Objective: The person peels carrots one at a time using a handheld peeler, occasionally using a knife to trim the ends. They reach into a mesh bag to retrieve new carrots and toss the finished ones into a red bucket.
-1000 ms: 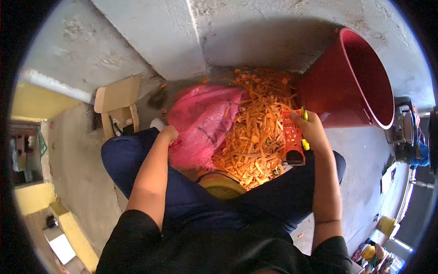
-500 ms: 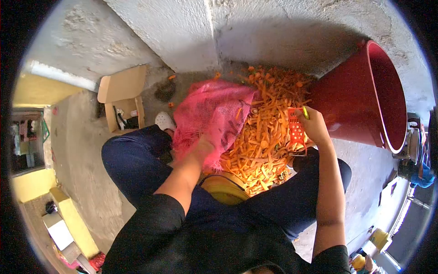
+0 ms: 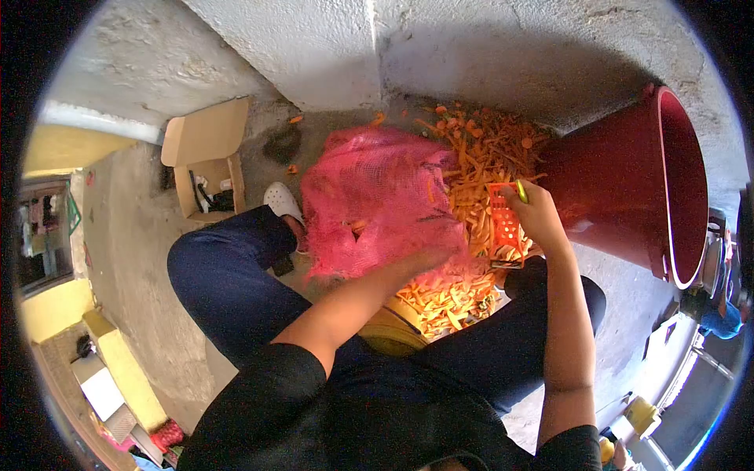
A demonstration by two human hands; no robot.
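A pink mesh sack (image 3: 369, 196) lies spread between my legs, partly over a heap of orange carrot peelings (image 3: 491, 153). My left hand (image 3: 436, 257), blurred by motion, is closed on the sack's right side, its fingertips hidden by the mesh. A yellow-green handle (image 3: 521, 190) sticks out of my closed right hand (image 3: 538, 210). Beside those fingers, an orange perforated plastic basket (image 3: 503, 220) hangs upright over the peelings, gripped along with the handle. Under my left forearm, part of a yellow rounded container (image 3: 393, 330) shows.
A large dark red tub (image 3: 609, 184) leans on its side at the right, by the grey wall (image 3: 487, 71). An open cardboard box (image 3: 206, 169) with small dark items stands at the left, near my foot in a white clog (image 3: 281, 200). Loose carrot bits dot the floor.
My left hand has moved right, and the sack's near side has come with it, covering more of the peelings. My right hand stays nearly in place with the basket and handle.
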